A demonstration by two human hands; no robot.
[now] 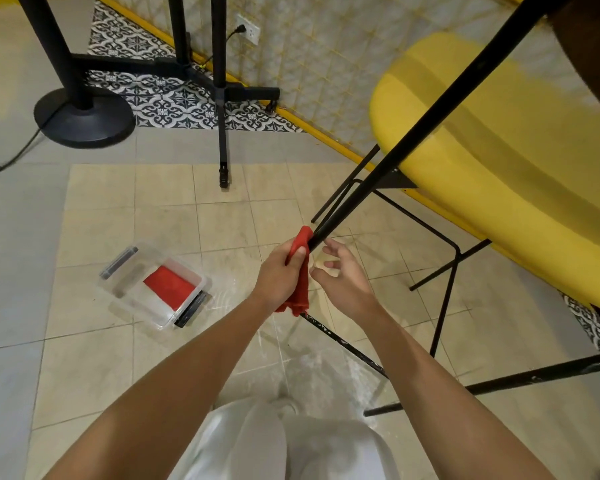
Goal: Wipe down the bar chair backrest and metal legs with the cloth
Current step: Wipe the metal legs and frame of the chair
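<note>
A bar chair with a yellow backrest lies tipped over at the right, its black metal legs running across the view. My left hand grips a red cloth wrapped round the lower part of one long black leg. The cloth's loose end hangs below the hand. My right hand hovers just right of that leg with its fingers spread and relaxed, holding nothing.
A clear plastic box with a second red cloth inside sits on the tiled floor to the left. A black round stand base, a tripod leg and a cable stand at the back. A wall socket is behind.
</note>
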